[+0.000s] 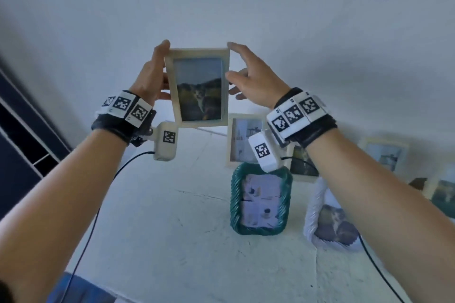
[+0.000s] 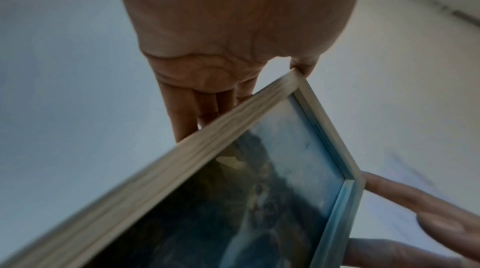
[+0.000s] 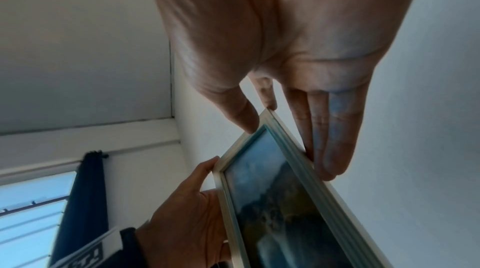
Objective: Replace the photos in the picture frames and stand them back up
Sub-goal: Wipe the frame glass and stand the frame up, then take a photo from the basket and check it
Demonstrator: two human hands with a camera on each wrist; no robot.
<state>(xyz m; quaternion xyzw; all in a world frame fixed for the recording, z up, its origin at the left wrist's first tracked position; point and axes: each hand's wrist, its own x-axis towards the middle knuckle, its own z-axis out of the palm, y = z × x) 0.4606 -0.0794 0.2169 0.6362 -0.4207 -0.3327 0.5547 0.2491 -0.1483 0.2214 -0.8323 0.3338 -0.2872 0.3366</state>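
Above the table point(image 1: 172, 241), head view: pale wooden frame point(image 1: 200, 87) held clear of the surface, between left hand point(image 1: 150, 76) and right hand point(image 1: 256, 81). Long axis upright, slightly tilted, glass toward the wearer; cat photo point(image 1: 200, 91) behind the glass. Left hand gripping the left long edge, thumb at the front, forefinger up at the top corner. Right hand at the right long edge, fingers loosely spread, forefinger tip on the top right corner. Neither hand clearly nearer; frame centred between the two. Below and to the right on the table: green rope-edged frame point(image 1: 261, 200), white frame point(image 1: 330, 219), further pale frames point(image 1: 246, 140) behind, all standing.

From the left wrist view: frame edge point(image 2: 197, 153) running diagonally across, fingers point(image 2: 187, 116) passing behind it, thumb tip at the upper corner. Fingers of the other hand point(image 2: 415, 206) at the far edge.

From the right wrist view: frame point(image 3: 285, 190) end-on and steep, thumb point(image 3: 241, 114) on the front rim, fingers point(image 3: 335, 138) behind the back. Light pinch, not a wrap. Left hand point(image 3: 187, 210) clasping the opposite edge.

Judgement: photo apparently seated; setting-down probably next, open table lying below and left of the standing frames. Back stand not visible.
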